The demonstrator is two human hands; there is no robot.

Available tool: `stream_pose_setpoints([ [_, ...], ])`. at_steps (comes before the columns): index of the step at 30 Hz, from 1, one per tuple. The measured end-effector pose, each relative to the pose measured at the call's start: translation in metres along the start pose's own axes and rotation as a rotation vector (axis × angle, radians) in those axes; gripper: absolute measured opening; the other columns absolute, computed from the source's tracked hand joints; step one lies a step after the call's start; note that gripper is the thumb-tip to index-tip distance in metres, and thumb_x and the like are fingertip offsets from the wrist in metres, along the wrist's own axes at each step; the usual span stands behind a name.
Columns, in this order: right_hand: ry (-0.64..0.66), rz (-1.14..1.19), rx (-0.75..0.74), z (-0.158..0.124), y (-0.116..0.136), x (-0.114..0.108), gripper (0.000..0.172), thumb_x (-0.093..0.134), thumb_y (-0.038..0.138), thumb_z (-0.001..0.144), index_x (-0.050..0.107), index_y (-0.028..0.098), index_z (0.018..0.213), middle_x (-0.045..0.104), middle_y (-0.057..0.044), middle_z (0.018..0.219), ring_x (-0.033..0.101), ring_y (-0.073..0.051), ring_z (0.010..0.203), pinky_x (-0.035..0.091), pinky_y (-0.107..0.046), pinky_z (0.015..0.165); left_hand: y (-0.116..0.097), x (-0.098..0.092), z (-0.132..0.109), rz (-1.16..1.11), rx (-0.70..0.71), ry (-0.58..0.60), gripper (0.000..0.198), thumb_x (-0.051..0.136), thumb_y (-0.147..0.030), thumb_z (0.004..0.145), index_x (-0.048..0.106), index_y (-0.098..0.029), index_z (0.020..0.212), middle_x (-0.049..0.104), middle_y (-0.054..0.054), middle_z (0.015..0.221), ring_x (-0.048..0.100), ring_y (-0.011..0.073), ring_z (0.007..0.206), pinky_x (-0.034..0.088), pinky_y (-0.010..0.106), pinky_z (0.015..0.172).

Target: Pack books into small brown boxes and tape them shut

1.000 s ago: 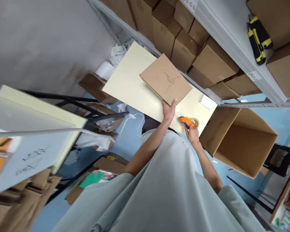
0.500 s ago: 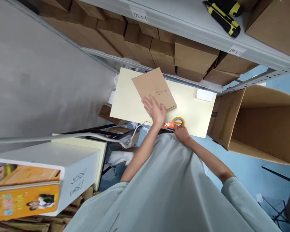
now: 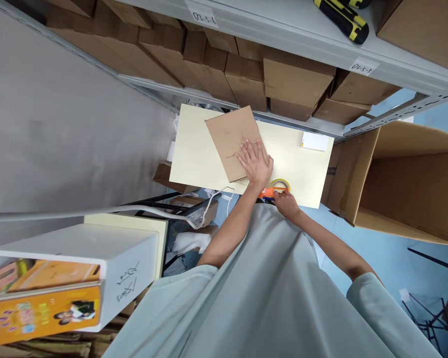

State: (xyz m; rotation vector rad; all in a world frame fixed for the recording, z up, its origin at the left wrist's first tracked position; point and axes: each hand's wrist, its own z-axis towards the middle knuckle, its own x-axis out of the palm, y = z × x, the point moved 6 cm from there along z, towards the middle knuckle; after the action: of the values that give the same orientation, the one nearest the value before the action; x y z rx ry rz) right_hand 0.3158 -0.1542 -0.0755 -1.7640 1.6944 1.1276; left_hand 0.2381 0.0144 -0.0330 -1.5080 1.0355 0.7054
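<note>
A flat brown cardboard box [image 3: 227,134] with dark handwriting on its top lies askew on the pale yellow table [image 3: 194,144]. My left hand [image 3: 256,163] rests on the box's near right part with fingers spread, covering some of the writing. Close to the table's front edge, my right hand [image 3: 286,205] is closed around the handle of an orange tape dispenser [image 3: 268,192]. A yellow-rimmed tape roll [image 3: 283,183] sits on the dispenser, just right of the left wrist. The dispenser's handle is mostly hidden by the fingers.
A small white box [image 3: 314,141] lies on the table's right side. Beyond stands a shelf [image 3: 283,42] packed with cartons, a black-and-yellow cutter [image 3: 343,21] on top. A large open carton [image 3: 406,184] is to the right. A white bin [image 3: 130,268] with orange packages stands lower left.
My left hand has moved right across the cardboard box, now lying flatter on it. The right hand and tape dispenser shifted slightly right in view. The camera view moved a little.
</note>
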Motion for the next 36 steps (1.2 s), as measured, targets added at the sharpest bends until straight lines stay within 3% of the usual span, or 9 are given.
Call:
stream_pose_setpoints([
  [8, 0.04, -0.103, 0.192, -0.102, -0.118, -0.006, 0.031, 0.05, 0.038, 0.114, 0.063, 0.011, 0.124, 0.08, -0.023, 0.11, 0.074, -0.033, 0.106, 0.05, -0.038, 0.101, 0.009, 0.007, -0.006, -0.326, 0.128, 0.01, 0.085, 0.067, -0.035, 0.092, 0.043, -0.017, 0.171, 0.011, 0.012, 0.186, -0.007, 0.0411, 0.173, -0.012, 0.072, 0.134],
  [12, -0.006, -0.165, 0.177, -0.092, -0.138, -0.03, 0.035, 0.046, 0.039, 0.115, 0.062, 0.009, 0.122, 0.079, -0.024, 0.106, 0.072, -0.034, 0.103, 0.047, -0.04, 0.102, 0.015, 0.004, -0.019, -0.295, 0.265, 0.099, 0.084, 0.071, -0.033, 0.088, 0.049, -0.02, 0.168, 0.019, 0.012, 0.185, 0.0, 0.0395, 0.174, -0.013, 0.067, 0.136],
  [18, -0.015, -0.165, 0.009, -0.013, -0.105, -0.051, 0.036, 0.047, 0.027, 0.114, 0.06, 0.002, 0.137, 0.078, -0.025, 0.123, 0.072, -0.033, 0.117, 0.041, -0.041, 0.115, 0.061, -0.022, -0.047, -0.184, 0.534, 0.259, 0.076, 0.065, -0.032, 0.091, 0.053, -0.02, 0.165, 0.027, 0.014, 0.183, 0.008, 0.0372, 0.174, -0.003, 0.066, 0.138],
  [22, 0.018, -0.131, -0.139, 0.016, -0.048, -0.034, 0.034, 0.043, 0.013, 0.111, 0.061, 0.002, 0.137, 0.081, -0.022, 0.117, 0.076, -0.028, 0.112, 0.039, -0.038, 0.117, 0.108, -0.054, -0.069, -0.194, 0.557, 0.345, 0.064, 0.066, -0.035, 0.092, 0.062, -0.026, 0.156, 0.039, 0.009, 0.179, 0.014, 0.0372, 0.173, 0.003, 0.065, 0.139],
  [24, 0.019, -0.095, -0.179, 0.023, -0.02, -0.022, 0.036, 0.046, 0.013, 0.109, 0.061, 0.001, 0.139, 0.082, -0.023, 0.117, 0.077, -0.029, 0.111, 0.041, -0.039, 0.113, 0.117, -0.068, -0.075, -0.203, 0.522, 0.321, 0.058, 0.07, -0.037, 0.091, 0.068, -0.028, 0.149, 0.04, 0.007, 0.179, 0.016, 0.039, 0.172, 0.003, 0.063, 0.14],
  [26, 0.016, -0.065, -0.194, 0.027, 0.001, -0.013, 0.04, 0.05, 0.016, 0.108, 0.058, -0.001, 0.142, 0.081, -0.025, 0.118, 0.077, -0.031, 0.111, 0.042, -0.04, 0.111, 0.108, -0.073, -0.074, -0.213, 0.492, 0.256, 0.053, 0.071, -0.039, 0.093, 0.07, -0.029, 0.145, 0.039, 0.006, 0.179, 0.017, 0.0394, 0.172, 0.004, 0.062, 0.141],
  [28, 0.019, -0.052, -0.183, 0.028, 0.011, -0.006, 0.043, 0.051, 0.018, 0.107, 0.056, -0.003, 0.144, 0.081, -0.026, 0.118, 0.077, -0.031, 0.11, 0.041, -0.039, 0.111, 0.082, -0.066, -0.065, -0.228, 0.482, 0.203, 0.052, 0.067, -0.042, 0.097, 0.069, -0.028, 0.147, 0.039, 0.008, 0.179, 0.018, 0.0378, 0.172, 0.004, 0.062, 0.141],
  [32, 0.028, -0.038, -0.129, 0.024, 0.008, -0.002, 0.041, 0.049, 0.018, 0.107, 0.057, -0.002, 0.143, 0.08, -0.026, 0.121, 0.076, -0.032, 0.112, 0.039, -0.041, 0.113, 0.017, -0.026, -0.033, -0.313, 0.485, 0.166, 0.057, 0.06, -0.046, 0.102, 0.063, -0.023, 0.154, 0.039, 0.011, 0.179, 0.014, 0.0346, 0.173, 0.003, 0.062, 0.14],
  [36, 0.036, -0.053, -0.096, 0.017, -0.002, -0.005, 0.036, 0.047, 0.02, 0.109, 0.061, 0.0, 0.136, 0.08, -0.025, 0.117, 0.075, -0.033, 0.109, 0.041, -0.041, 0.111, -0.002, 0.009, -0.009, -0.384, 0.43, 0.143, 0.046, 0.051, -0.038, 0.108, 0.066, -0.02, 0.147, 0.05, 0.016, 0.171, 0.016, 0.0313, 0.173, 0.002, 0.062, 0.141],
])
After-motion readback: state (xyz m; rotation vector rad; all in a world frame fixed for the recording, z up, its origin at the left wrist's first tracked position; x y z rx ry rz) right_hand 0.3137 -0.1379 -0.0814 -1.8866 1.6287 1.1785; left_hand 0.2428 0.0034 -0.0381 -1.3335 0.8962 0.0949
